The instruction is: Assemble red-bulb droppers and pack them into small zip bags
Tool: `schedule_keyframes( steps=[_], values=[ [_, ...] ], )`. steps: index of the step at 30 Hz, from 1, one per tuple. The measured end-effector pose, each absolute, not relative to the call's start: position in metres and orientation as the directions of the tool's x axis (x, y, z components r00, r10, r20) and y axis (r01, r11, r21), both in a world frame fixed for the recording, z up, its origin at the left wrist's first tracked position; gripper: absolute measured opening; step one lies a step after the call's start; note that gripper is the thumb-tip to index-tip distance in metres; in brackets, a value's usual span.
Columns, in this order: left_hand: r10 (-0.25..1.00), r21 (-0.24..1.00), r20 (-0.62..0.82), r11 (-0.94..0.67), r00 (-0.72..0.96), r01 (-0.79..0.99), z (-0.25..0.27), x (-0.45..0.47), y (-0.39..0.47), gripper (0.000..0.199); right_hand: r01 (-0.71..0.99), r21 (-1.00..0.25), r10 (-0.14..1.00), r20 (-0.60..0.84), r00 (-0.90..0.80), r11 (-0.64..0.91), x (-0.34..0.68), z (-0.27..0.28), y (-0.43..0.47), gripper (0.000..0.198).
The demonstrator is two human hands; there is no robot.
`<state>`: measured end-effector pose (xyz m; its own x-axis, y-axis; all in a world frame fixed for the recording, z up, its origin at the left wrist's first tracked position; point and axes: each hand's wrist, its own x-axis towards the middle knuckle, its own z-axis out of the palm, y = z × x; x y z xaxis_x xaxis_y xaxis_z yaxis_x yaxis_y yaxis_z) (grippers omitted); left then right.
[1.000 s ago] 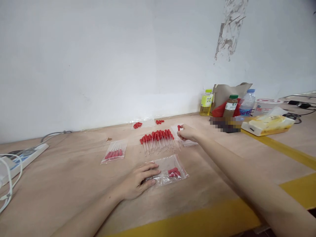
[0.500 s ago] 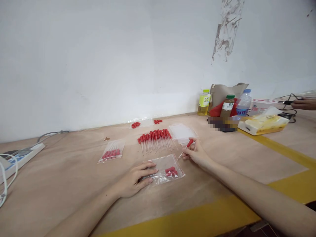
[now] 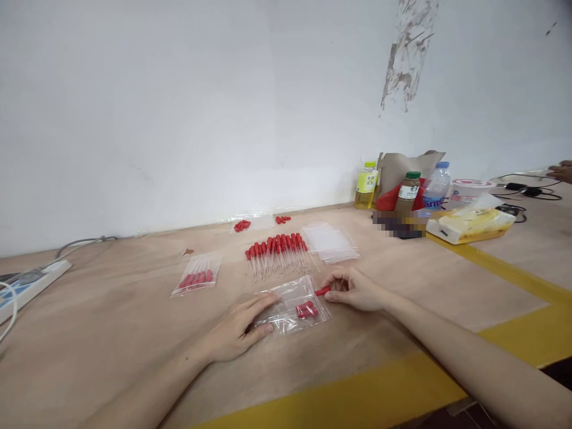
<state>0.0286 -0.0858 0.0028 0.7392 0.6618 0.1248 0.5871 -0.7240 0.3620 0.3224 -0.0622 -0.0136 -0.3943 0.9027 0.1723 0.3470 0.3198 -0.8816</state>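
Observation:
A clear zip bag (image 3: 286,325) lies flat on the table with a few red dropper bulbs (image 3: 307,310) showing inside it. My left hand (image 3: 243,328) rests on the bag's left end, fingers stretched out and thumb apart. At the bag's right edge my right hand (image 3: 355,290) pinches a dropper by its red bulb (image 3: 322,291). Its clear stem points left toward the bag; whether the tip is inside I cannot tell. Just beyond the bag, several red-bulbed droppers (image 3: 277,253) lie in a row. Farther left is a bag of droppers (image 3: 196,277).
Flat empty bags (image 3: 330,243) are stacked behind my right hand. Two bags with red bulbs (image 3: 242,226) lie by the wall. Bottles (image 3: 409,192) and a tissue pack (image 3: 471,225) stand at right, a power strip (image 3: 38,289) at left. Another person's hand (image 3: 560,171) shows far right.
My right hand has brought the dropper down and left to the bag's right edge, turning it from steeply tilted to nearly level. My left hand stays on the bag.

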Motion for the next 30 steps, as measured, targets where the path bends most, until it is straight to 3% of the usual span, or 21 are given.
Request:
schedule_keyframes(
  steps=[3, 7, 12, 16, 20, 23, 27, 30],
  values=[
    [0.651, 0.356, 0.124, -0.734, 0.749, 0.578, 0.004, 0.031, -0.084, 0.046, 0.376, -0.817, 0.854, 0.246, -0.458, 0.437, 0.321, -0.014, -0.062, 0.019],
    [0.630, 0.359, 0.127, -0.749, 0.766, 0.557, 0.003, 0.035, -0.082, 0.046, 0.349, -0.836, 0.858, 0.248, -0.449, 0.424, 0.310, -0.018, -0.063, 0.023],
    [0.637, 0.365, 0.134, -0.744, 0.759, 0.560, 0.000, 0.036, -0.082, 0.047, 0.228, -0.863, 0.784, 0.260, -0.564, 0.451, 0.301, -0.015, -0.065, 0.027],
    [0.617, 0.360, 0.144, -0.761, 0.774, 0.540, -0.001, 0.035, -0.082, 0.044, 0.223, -0.921, 0.834, 0.160, -0.528, 0.318, 0.303, -0.012, -0.065, 0.030],
    [0.589, 0.356, 0.133, -0.779, 0.797, 0.516, -0.001, 0.035, -0.081, 0.036, 0.352, -0.921, 0.910, 0.006, -0.414, 0.166, 0.315, -0.014, -0.057, 0.030],
    [0.596, 0.362, 0.119, -0.771, 0.794, 0.524, -0.001, 0.036, -0.081, 0.034, 0.502, -0.847, 0.970, 0.059, -0.237, 0.175, 0.324, -0.009, -0.042, 0.020],
    [0.601, 0.371, 0.128, -0.767, 0.789, 0.524, 0.001, 0.037, -0.081, 0.032, 0.801, -0.569, 0.976, 0.198, -0.089, 0.188, 0.318, 0.006, -0.012, 0.010],
    [0.602, 0.375, 0.133, -0.766, 0.787, 0.523, 0.004, 0.039, -0.083, 0.031, 0.878, -0.468, 0.984, 0.177, -0.014, 0.097, 0.300, 0.015, 0.008, 0.024]
  ],
)
